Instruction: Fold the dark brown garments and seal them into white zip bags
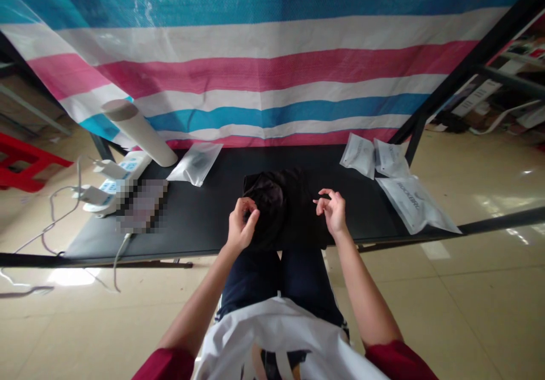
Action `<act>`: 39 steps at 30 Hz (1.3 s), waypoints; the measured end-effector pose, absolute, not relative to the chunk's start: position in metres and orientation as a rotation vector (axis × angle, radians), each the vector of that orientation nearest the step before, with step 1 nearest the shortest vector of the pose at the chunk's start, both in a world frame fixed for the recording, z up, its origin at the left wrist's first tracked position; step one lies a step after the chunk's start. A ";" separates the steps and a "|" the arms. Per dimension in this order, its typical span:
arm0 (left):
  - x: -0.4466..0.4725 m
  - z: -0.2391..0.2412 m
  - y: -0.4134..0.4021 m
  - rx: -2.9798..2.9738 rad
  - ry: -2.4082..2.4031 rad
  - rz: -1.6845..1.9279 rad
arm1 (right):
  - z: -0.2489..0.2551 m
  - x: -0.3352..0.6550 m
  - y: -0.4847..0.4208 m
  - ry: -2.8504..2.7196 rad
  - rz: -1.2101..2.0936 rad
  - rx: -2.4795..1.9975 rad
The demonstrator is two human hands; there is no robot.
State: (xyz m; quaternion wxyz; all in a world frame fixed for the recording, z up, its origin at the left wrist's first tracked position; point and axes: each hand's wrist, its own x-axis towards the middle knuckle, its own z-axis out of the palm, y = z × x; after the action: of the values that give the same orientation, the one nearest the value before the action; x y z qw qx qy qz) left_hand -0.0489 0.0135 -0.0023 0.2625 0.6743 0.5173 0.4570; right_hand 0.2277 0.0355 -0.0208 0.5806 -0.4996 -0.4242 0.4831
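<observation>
A bundle of soft black cloth lies rumpled on the black tabletop in front of me, with a rounded fold on its left side. Its exact kind cannot be made out against the dark surface. My left hand is at the bundle's left edge, thumb and fingers curled around a bit of the dark cloth. To the right of the bundle, my right hand is raised with bent fingers apart and nothing visible in it.
Frosted zip bags lie at the table's right end, and another bag is at the back left. A white cylinder, a power strip and a blurred-out phone-like object with a cable occupy the left. A striped sheet hangs behind.
</observation>
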 end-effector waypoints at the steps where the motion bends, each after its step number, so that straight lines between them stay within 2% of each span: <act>1: -0.042 -0.003 0.013 1.910 1.455 1.158 | -0.019 0.226 0.036 -1.045 1.129 -1.153; 6: -0.025 -0.010 0.016 2.220 1.653 0.805 | -0.015 0.219 0.035 -1.613 0.976 -1.314; 12: -0.077 -0.004 0.029 1.841 2.076 1.132 | -0.033 0.220 0.042 -1.900 0.483 -1.450; 16: -0.072 0.007 0.023 1.900 1.934 1.105 | -0.041 0.217 0.043 -1.936 0.372 -1.494; 20: -0.012 0.003 0.022 2.086 1.700 0.911 | -0.042 0.207 0.037 -1.992 0.308 -1.532; 25: 0.029 0.000 0.039 2.170 1.674 0.705 | -0.042 0.206 0.033 -1.990 0.310 -1.566; 31: -0.060 0.007 0.029 1.827 2.205 0.765 | -0.044 0.210 0.035 -1.916 0.328 -1.549; 34: -0.113 0.004 0.011 1.681 2.451 0.629 | -0.045 0.209 0.035 -1.909 0.332 -1.544; 37: -0.136 0.001 -0.001 1.641 2.517 0.577 | -0.046 0.208 0.034 -1.915 0.318 -1.550; 39: -0.134 0.001 -0.001 1.720 2.501 0.681 | -0.046 0.208 0.034 -1.923 0.304 -1.549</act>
State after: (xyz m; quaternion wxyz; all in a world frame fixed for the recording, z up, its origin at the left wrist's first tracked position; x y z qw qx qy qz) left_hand -0.1340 -0.0007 0.0010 0.0155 0.5528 0.8039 0.2189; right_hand 0.2079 0.0342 -0.0463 0.3210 -0.5897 -0.7320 0.1159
